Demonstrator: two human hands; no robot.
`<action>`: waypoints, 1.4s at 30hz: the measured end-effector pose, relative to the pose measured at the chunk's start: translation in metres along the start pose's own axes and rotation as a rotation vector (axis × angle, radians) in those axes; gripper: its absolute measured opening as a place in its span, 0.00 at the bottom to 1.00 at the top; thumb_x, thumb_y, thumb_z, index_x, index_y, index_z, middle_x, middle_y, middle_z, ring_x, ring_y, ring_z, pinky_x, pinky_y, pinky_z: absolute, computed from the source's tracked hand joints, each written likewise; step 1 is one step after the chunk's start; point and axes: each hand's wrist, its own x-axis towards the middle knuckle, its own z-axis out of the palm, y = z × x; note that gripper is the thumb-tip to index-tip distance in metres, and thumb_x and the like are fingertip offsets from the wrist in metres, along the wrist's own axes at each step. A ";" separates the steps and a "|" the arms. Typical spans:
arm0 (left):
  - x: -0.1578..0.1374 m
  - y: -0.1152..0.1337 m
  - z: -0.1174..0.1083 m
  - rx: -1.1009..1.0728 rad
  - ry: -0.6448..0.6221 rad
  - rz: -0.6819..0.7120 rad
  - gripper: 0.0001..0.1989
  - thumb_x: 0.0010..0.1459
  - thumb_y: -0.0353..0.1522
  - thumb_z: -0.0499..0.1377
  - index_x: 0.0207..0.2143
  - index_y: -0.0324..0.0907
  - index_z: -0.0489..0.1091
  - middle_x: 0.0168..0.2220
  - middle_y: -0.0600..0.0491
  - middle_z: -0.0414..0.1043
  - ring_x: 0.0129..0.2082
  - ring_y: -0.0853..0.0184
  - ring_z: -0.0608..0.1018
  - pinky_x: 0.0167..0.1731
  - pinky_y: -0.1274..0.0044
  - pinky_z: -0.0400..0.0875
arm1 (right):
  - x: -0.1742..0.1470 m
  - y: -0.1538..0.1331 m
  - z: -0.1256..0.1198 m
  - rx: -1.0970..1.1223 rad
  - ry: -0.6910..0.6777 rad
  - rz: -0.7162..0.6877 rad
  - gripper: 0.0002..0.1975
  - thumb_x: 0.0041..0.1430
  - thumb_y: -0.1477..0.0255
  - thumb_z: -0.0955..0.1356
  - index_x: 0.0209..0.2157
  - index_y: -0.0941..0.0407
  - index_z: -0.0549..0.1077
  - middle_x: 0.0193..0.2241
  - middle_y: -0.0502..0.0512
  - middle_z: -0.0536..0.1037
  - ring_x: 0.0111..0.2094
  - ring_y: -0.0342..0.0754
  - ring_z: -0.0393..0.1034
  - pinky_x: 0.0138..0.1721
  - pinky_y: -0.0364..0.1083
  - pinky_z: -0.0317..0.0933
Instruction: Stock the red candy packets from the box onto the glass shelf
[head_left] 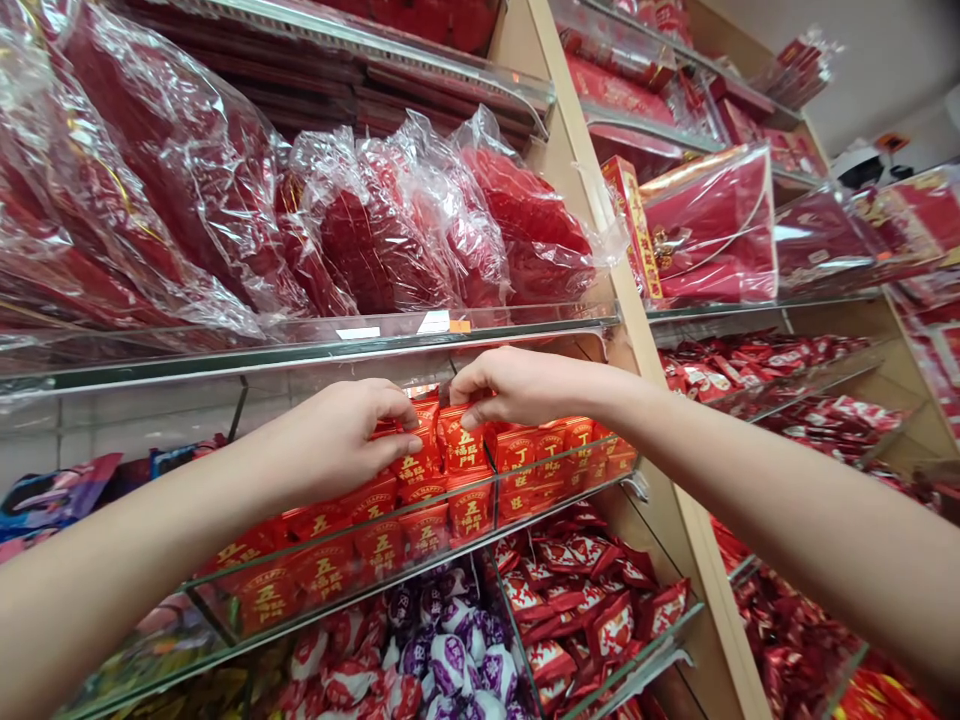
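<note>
Red candy packets with gold Chinese characters stand in rows in a clear-fronted shelf bin. My left hand reaches in from the left, its thumb and fingers closed on the edge of one red candy packet. Beside it, my right hand pinches the top of another red candy packet between thumb and fingers. Both packets are upright, above the front row. Parts of their upper edges are hidden behind my fingers.
Right above my hands runs a shelf edge carrying plastic-wrapped red goods. A wooden upright stands right of the bin. Below lie purple-and-white wrapped candies and red-wrapped candies. Glass dividers separate the bins.
</note>
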 end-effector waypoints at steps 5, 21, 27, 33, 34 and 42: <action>0.001 -0.003 0.000 -0.011 -0.005 -0.022 0.11 0.52 0.39 0.51 0.31 0.42 0.68 0.32 0.52 0.69 0.32 0.63 0.70 0.34 0.72 0.62 | 0.002 0.010 -0.002 0.120 -0.091 -0.041 0.03 0.52 0.77 0.66 0.26 0.60 0.67 0.20 0.45 0.63 0.22 0.39 0.55 0.23 0.38 0.49; -0.002 -0.002 0.003 -0.001 0.011 -0.034 0.11 0.53 0.37 0.50 0.33 0.42 0.68 0.34 0.51 0.67 0.34 0.62 0.70 0.36 0.70 0.63 | 0.005 0.005 0.017 -0.090 0.123 -0.018 0.05 0.51 0.77 0.66 0.23 0.60 0.66 0.19 0.46 0.64 0.22 0.38 0.55 0.24 0.39 0.47; -0.003 0.008 0.010 0.085 0.097 0.080 0.14 0.52 0.27 0.47 0.37 0.44 0.69 0.47 0.46 0.61 0.47 0.59 0.65 0.46 0.66 0.62 | -0.005 0.003 0.012 -0.109 0.165 -0.015 0.06 0.50 0.79 0.65 0.22 0.59 0.64 0.18 0.45 0.63 0.21 0.38 0.54 0.22 0.39 0.45; 0.001 0.025 0.021 0.278 -0.040 0.054 0.21 0.45 0.22 0.48 0.33 0.54 0.73 0.59 0.48 0.48 0.58 0.45 0.49 0.48 0.54 0.55 | -0.015 -0.002 0.003 -0.105 0.177 0.081 0.06 0.51 0.77 0.65 0.22 0.59 0.64 0.18 0.46 0.63 0.21 0.38 0.54 0.23 0.39 0.46; 0.001 0.028 0.022 0.264 -0.076 0.028 0.20 0.46 0.24 0.49 0.33 0.55 0.73 0.59 0.48 0.47 0.58 0.44 0.46 0.47 0.52 0.54 | -0.016 -0.002 0.004 -0.121 0.192 0.115 0.06 0.51 0.76 0.64 0.22 0.59 0.64 0.18 0.46 0.64 0.21 0.39 0.54 0.23 0.40 0.46; 0.001 0.035 0.021 0.221 -0.230 -0.064 0.17 0.48 0.31 0.49 0.33 0.60 0.72 0.62 0.53 0.39 0.59 0.46 0.35 0.47 0.50 0.49 | -0.015 0.006 0.009 -0.074 0.174 0.018 0.03 0.51 0.77 0.65 0.25 0.60 0.68 0.21 0.48 0.69 0.23 0.39 0.58 0.24 0.39 0.48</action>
